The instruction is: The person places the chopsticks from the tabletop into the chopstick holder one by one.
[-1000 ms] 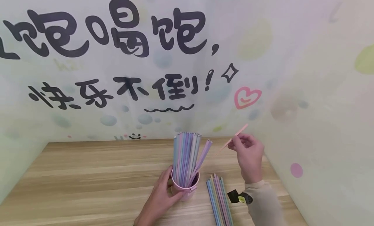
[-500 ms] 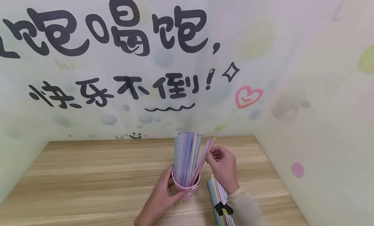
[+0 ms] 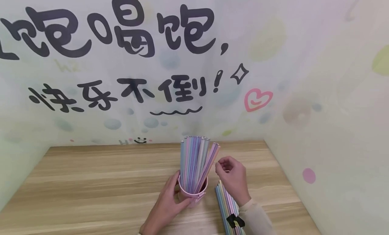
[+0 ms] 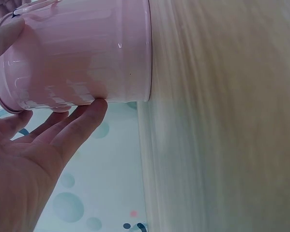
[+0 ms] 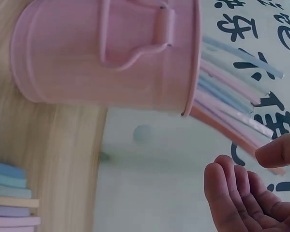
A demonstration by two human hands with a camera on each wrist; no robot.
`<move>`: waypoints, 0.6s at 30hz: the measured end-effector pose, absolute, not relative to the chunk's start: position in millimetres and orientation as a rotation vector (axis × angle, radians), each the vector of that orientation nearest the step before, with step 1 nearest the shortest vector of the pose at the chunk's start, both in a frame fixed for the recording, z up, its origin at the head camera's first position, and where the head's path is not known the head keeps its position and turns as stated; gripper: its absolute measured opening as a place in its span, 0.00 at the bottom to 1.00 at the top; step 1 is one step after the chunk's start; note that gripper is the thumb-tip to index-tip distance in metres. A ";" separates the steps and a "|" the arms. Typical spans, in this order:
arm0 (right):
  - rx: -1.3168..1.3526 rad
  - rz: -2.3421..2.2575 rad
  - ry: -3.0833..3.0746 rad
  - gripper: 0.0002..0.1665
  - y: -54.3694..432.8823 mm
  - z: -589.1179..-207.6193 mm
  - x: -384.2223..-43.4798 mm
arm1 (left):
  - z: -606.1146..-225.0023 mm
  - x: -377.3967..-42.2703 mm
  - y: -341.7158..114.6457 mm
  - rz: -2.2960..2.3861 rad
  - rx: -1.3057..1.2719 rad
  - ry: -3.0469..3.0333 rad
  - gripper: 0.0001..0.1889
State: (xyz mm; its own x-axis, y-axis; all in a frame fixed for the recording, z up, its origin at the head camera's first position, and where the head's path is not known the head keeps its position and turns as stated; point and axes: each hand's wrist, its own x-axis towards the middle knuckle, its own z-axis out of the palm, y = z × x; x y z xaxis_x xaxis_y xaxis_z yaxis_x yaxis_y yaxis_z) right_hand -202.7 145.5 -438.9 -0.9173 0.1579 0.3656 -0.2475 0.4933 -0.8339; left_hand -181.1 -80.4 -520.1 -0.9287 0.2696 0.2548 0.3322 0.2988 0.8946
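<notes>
A small pink metal bucket [image 3: 197, 202] stands upright on the wooden table, full of long thin pastel sticks [image 3: 190, 165]. My left hand [image 3: 164, 204] grips its side, the thumb near the rim at front and the fingers along the far left wall [image 4: 77, 53]. Several sticks lean to the right in the bucket, an orange one [image 5: 227, 135] outermost. Just right of the leaning sticks is my right hand [image 3: 234, 177], holding nothing. In the right wrist view its thumb and loosely bent fingers [image 5: 232, 188] are apart, with the orange stick's end close to the thumb.
A bundle of more pastel sticks [image 3: 224, 201] lies on the table [image 3: 106, 184], right of the bucket and partly under my right wrist. A wall with black lettering [image 3: 133, 89] rises behind the table; another wall [image 3: 328, 127] borders the right side.
My right hand has carried the orange stick left into the bucket, let go of it and drawn slightly away. The left hand has stayed on the bucket.
</notes>
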 end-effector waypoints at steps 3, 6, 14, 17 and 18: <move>0.021 1.366 -2.402 0.02 155.2 -444.8 -200.4 | -518.7 -180.7 -79.5 -1.735 -0.570 -2.490 0.50; -0.053 1.342 -2.483 0.03 166.4 -454.0 -199.1 | -517.6 -180.8 -79.2 -1.728 -0.563 -2.498 0.50; -0.227 1.343 -2.642 0.03 193.1 -475.6 -192.6 | -517.4 -181.2 -78.6 -1.720 -0.555 -2.503 0.50; -0.272 1.341 -2.684 0.03 200.2 -481.6 -189.6 | -518.1 -181.0 -78.4 -1.719 -0.553 -2.501 0.51; -0.286 1.337 -2.700 0.03 202.3 -483.9 -188.6 | -518.2 -180.8 -78.4 -1.718 -0.551 -2.501 0.51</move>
State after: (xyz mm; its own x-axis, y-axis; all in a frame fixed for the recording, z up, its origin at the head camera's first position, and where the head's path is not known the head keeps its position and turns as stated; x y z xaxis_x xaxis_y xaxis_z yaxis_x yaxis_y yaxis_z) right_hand -188.6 202.3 -483.9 -0.9756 0.2189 0.0188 0.1177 0.5931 -0.7965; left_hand -180.8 -78.4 -518.2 -0.9345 0.2577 0.2456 0.3218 0.3160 0.8925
